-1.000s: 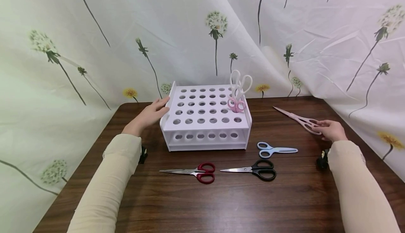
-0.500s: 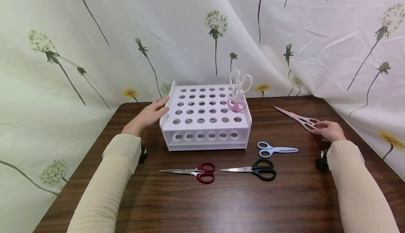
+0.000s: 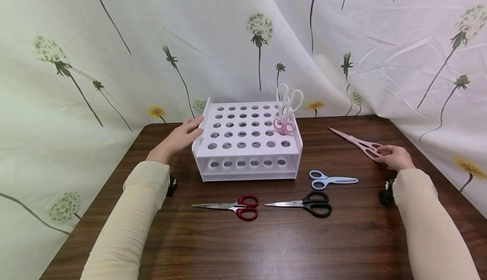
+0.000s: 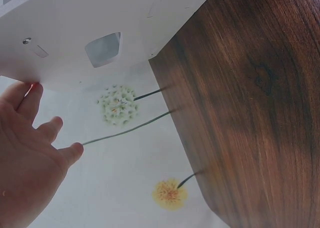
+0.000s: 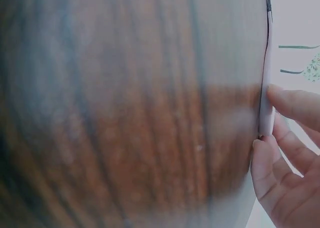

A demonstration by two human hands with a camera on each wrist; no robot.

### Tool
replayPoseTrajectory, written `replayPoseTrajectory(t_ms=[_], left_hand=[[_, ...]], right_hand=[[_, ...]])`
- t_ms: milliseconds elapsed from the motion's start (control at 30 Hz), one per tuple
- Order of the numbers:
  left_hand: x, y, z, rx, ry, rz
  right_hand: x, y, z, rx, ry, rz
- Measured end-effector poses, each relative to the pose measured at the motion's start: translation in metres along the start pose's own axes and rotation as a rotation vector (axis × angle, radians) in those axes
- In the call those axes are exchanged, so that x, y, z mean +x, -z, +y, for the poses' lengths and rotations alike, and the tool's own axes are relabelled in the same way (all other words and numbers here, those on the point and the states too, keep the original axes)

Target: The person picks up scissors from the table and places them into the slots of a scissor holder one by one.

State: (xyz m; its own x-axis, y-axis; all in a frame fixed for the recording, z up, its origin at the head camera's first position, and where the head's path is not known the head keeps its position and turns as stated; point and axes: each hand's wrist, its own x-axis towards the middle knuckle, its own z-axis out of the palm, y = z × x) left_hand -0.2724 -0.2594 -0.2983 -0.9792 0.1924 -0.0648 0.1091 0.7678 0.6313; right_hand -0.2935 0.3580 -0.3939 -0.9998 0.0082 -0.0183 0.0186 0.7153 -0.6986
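Right hand (image 3: 396, 157) pinched pale pink scissors (image 3: 353, 140), blue scissors (image 3: 337, 180) lying nearby; left hand (image 3: 179, 140), fingers extended, unclenched, touched white rack (image 3: 249, 152) along its left side.

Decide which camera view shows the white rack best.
The head view: the white rack shows its holes and front. The left wrist view shows mainly its side; the right wrist view, none of it.
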Motion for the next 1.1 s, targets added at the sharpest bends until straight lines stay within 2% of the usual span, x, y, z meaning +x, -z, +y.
replayPoseTrajectory(t_ms=[267,400,533,833,1000,1100], left_hand=[[-0.0003,-0.0004,0.0016,-0.009,0.006,-0.004],[-0.0006,-0.0002,0.0014,-0.001,-0.002,-0.003],[-0.001,0.0001,0.0017,0.0,-0.005,-0.002],[-0.0013,0.001,0.002,0.002,-0.009,-0.005],[-0.0011,0.0007,0.0015,-0.005,-0.004,-0.004],[-0.0008,0.0005,0.0011,-0.004,-0.007,-0.002]], right_hand=[[0.0022,0.0002,0.0001,-0.035,0.013,-0.014],[0.0021,0.0009,-0.0013,-0.02,0.03,-0.006],[0.002,0.0017,-0.0026,0.035,0.052,0.002],[0.0022,0.0028,-0.0016,0.214,0.047,0.001],[0.0023,0.006,0.0003,0.278,0.026,0.027],[0.0014,0.0079,-0.0004,0.332,-0.006,0.011]])
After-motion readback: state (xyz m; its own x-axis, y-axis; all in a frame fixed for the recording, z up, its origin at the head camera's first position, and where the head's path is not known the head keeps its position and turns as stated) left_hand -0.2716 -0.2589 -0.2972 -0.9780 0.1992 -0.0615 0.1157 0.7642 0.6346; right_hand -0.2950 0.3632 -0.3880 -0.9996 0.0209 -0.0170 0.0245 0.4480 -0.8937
